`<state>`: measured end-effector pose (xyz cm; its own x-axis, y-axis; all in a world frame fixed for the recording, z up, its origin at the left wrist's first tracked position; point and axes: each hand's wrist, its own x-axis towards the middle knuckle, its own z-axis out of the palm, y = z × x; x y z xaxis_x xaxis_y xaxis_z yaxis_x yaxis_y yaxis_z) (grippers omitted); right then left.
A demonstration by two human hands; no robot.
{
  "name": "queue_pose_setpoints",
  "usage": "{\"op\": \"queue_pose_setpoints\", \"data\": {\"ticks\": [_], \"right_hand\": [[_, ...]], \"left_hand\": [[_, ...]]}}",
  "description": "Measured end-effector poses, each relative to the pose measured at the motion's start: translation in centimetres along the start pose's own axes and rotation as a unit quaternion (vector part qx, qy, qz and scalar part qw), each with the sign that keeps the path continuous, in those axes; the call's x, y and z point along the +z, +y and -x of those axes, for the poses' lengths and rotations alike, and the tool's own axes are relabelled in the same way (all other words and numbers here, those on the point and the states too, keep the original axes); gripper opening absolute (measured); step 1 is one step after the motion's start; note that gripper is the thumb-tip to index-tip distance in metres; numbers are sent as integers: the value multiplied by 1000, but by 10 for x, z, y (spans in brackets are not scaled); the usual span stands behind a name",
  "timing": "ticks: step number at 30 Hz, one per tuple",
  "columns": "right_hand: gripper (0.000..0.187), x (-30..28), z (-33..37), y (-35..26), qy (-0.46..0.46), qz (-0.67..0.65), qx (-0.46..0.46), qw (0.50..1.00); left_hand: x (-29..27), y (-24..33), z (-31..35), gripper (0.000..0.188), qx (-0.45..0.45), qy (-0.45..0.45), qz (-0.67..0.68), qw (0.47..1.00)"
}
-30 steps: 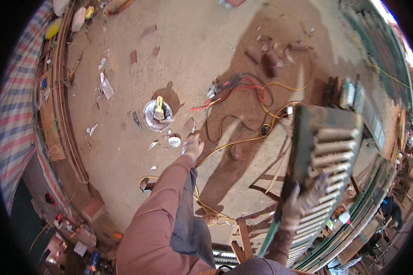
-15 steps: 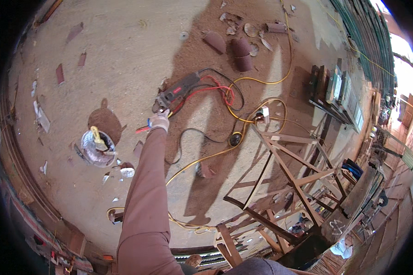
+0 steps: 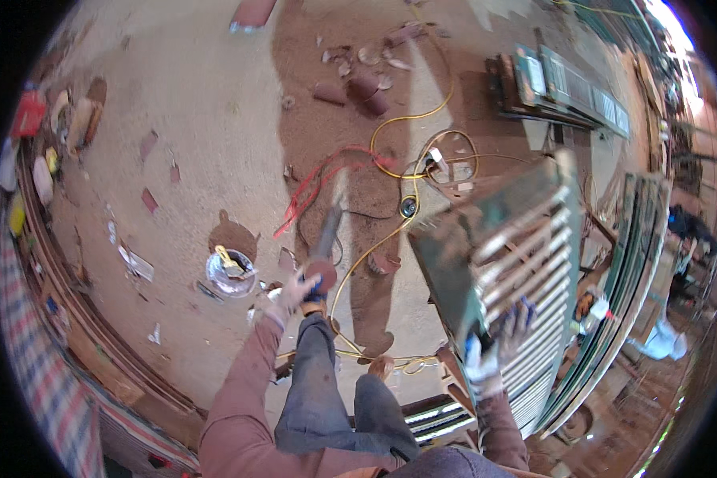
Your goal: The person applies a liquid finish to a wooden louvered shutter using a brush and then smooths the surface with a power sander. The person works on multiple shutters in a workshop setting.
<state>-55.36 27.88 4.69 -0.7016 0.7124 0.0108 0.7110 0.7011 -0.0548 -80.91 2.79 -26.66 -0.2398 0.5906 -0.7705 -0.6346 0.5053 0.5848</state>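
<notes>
My left hand (image 3: 293, 293), in a pale glove, is closed around an angle grinder (image 3: 327, 243) with a reddish-brown disc (image 3: 320, 276). The tool hangs above the ground, its body pointing away from me and blurred. On my right, a green louvered shutter (image 3: 446, 263) with worn, pale slats stands tilted. My right hand (image 3: 482, 362), in a white and blue glove, grips the shutter at its near left side; motion softens its fingers. Red and black cable (image 3: 315, 187) lies on the ground beyond the grinder.
A bucket (image 3: 231, 275) with a yellow-handled brush stands left of the grinder. A yellow cord (image 3: 374, 251) loops across the ground. Broken clay pieces (image 3: 366, 92) lie ahead. More shutters (image 3: 558, 95) are stacked far right. Striped cloth (image 3: 36, 350) borders the left. My legs (image 3: 311, 390) are below.
The grinder has come up off the ground toward me in my left hand. The shutter's slatted face and my right hand on it have come into view. The whole view has shifted.
</notes>
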Motion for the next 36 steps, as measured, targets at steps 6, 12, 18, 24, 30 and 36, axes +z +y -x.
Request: {"op": "queue_pose_setpoints", "data": {"ticks": [6,12,18,24,30,36], "right_hand": [[88,-9,-6,-6,-34,20,40,998],[77,-35,21,-41,-6,-124,64,990],[38,-103,138,-112,37,-374,-144,916],[39,-144,146,-83,-30,-395,-193,898],[38,-102,187,-58,48,-425,-30,903],[46,-173,214,-43,-12,-978,202,54]], "left_hand": [[55,80,250,56,-146,-114,31,982],[120,179,412,43,-86,-175,-79,978],[158,235,491,40,-40,-164,-141,975],[148,239,485,37,-79,-263,60,960],[265,290,464,62,-371,-289,204,859],[302,253,436,80,80,-275,-199,937]]}}
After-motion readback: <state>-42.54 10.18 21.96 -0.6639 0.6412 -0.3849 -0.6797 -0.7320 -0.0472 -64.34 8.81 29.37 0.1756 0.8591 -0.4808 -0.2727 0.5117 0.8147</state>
